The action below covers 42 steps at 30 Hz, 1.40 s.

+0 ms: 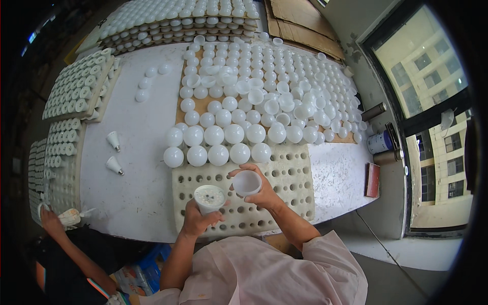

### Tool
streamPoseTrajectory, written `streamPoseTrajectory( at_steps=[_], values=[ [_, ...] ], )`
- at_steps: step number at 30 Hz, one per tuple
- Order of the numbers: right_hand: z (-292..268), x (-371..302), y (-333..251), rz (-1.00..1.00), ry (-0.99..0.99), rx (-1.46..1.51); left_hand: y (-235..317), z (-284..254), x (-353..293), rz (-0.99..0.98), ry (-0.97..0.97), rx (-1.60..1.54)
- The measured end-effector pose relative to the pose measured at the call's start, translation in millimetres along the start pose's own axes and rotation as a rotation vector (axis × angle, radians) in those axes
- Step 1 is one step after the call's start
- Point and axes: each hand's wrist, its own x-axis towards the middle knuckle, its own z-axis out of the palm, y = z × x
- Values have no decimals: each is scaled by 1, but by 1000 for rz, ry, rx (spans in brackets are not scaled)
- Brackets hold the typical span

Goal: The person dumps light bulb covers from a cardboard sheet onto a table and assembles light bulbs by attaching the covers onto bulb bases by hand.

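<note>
My left hand [194,218] is wrapped round a white LED bulb body [209,202], tilted so that the LED board on its top shows. Just to the right, my right hand [265,197] holds a white dome-shaped bulb cover [247,183] with its open rim turned toward me. The two parts are apart. Beneath both hands lies a cream foam tray [297,185] with rows of holes. Round-topped white bulbs [218,155] stand in rows along its far edge.
Many loose bulb covers [272,107] fill a cardboard sheet beyond the tray. Two bulbs [114,165] lie at the left, near trays of bulb bodies [79,86]. Stacked bulb trays [178,23] stand at the back. Another person's hand [51,221] holds a white part at the left edge.
</note>
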Motion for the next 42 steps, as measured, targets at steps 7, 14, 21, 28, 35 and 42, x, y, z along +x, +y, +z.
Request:
streamPoseTrajectory(
  at_steps=[7, 14, 21, 28, 35, 42],
  values=[
    [6, -59, 2, -93, -143, -101, -10, 49, -44, -10, -47, -13],
    [9, -96, -11, -107, -205, -326, -9, 72, -78, -92, 2, 24],
    [36, -108, -40, -77, -393, -1080, -2, 66, -75, -307, -58, 518],
    [41, -111, -17, -85, -483, -1110, -10, 59, -79, -291, -112, 766],
    [42, -105, 7, -413, -505, -922, -13, 55, -82, -159, -149, 766],
    [36, -103, 31, -536, -469, -737, -12, 50, -76, -149, -245, 798]
  ],
)
